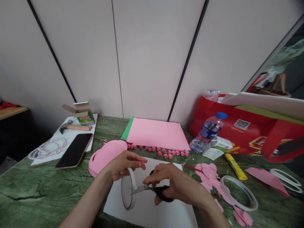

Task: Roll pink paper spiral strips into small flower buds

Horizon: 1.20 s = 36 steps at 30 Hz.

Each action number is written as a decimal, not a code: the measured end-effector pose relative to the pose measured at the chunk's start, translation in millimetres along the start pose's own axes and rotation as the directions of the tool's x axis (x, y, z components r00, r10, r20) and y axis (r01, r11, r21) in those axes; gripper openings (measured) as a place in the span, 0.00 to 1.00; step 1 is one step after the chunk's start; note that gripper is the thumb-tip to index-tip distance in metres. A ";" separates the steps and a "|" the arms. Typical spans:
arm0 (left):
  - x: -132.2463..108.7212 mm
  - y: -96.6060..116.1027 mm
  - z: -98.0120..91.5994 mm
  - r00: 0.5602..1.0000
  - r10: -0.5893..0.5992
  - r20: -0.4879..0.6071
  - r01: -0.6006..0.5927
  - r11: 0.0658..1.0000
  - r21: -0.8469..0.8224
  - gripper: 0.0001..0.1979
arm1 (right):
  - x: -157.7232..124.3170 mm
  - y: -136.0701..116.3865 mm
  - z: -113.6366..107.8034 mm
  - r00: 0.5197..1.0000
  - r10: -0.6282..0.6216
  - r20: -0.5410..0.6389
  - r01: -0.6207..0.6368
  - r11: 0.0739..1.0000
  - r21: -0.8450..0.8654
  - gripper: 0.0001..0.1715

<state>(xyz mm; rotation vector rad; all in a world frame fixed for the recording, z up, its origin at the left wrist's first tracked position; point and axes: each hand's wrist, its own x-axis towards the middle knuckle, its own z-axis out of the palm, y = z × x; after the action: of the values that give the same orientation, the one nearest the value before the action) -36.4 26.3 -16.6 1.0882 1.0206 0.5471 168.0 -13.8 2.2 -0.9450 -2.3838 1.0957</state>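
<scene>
My left hand (125,164) is closed, pinching a small pink paper roll (142,163) at its fingertips. A roll of white tape (127,196) hangs below the same hand, held near its upper edge. My right hand (168,179) grips a pair of black-handled scissors (140,188), whose blades point left and reach the tape roll. Whether the blades are cutting the tape I cannot tell. Under both hands lies a white sheet (152,210). Just beyond it, several small pink paper rolls (163,150) stand in a loose row.
Pink paper sheets (156,133) lie at the back, pink paper discs (108,155) left of centre. A phone (74,150), hammer (76,127) and bead strands (48,148) are farther left. Rightward are a bottle (207,133), red bag (220,117), glue stick (236,166) and second tape roll (238,193).
</scene>
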 end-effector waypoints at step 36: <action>7.6 -11.0 6.3 0.995 -0.011 -0.095 0.036 0.963 0.266 0.14 | -3.4 6.5 -7.3 0.969 0.058 -0.240 -0.100 0.981 -0.168 0.20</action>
<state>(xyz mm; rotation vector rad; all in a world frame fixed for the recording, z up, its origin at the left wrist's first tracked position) -28.5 25.0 -29.0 1.2967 1.2123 0.4521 177.2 -9.1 1.7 -1.1697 -2.2934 0.7560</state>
